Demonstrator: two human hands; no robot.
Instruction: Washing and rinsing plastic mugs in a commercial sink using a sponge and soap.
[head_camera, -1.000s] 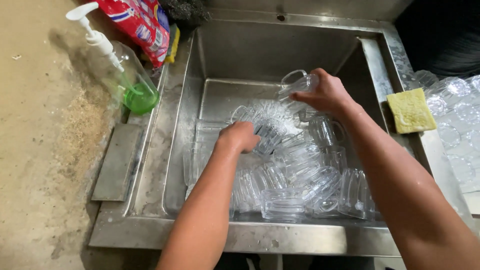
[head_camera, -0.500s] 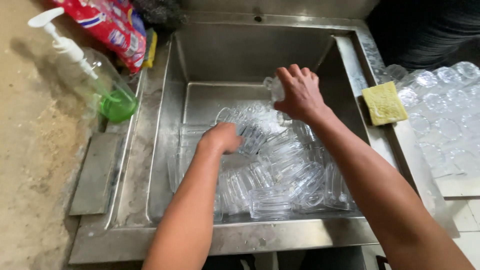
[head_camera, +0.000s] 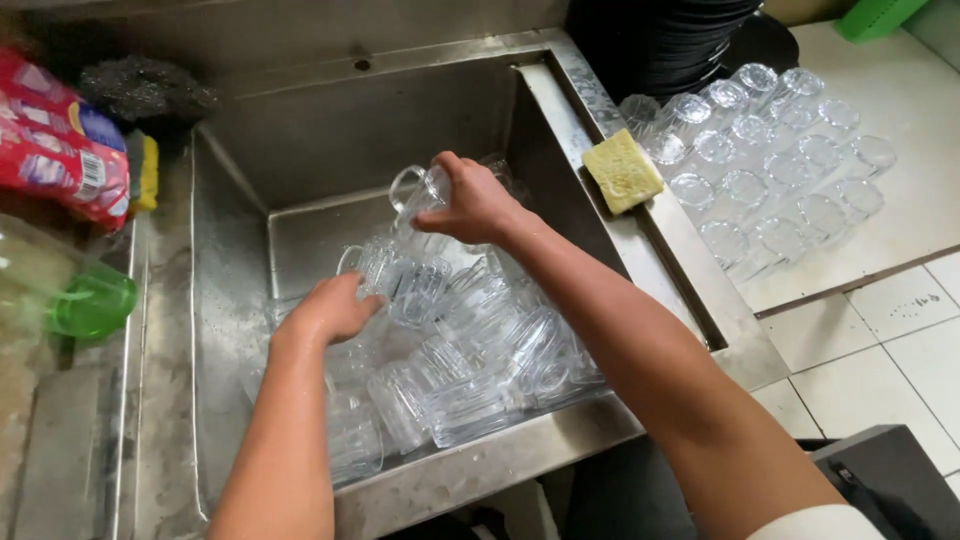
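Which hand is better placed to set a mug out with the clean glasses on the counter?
Right, probably. The right hand already holds a glass mug lifted above the pile in the sink, on the side nearest the upturned glasses. The left hand is low among the mugs, farther away.

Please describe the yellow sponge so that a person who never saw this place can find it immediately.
Find the steel sink full of clear glass mugs. On its right rim, beside rows of upturned clear glasses, lies a rectangular yellow sponge. It is the only soft, opaque yellow thing on that side.
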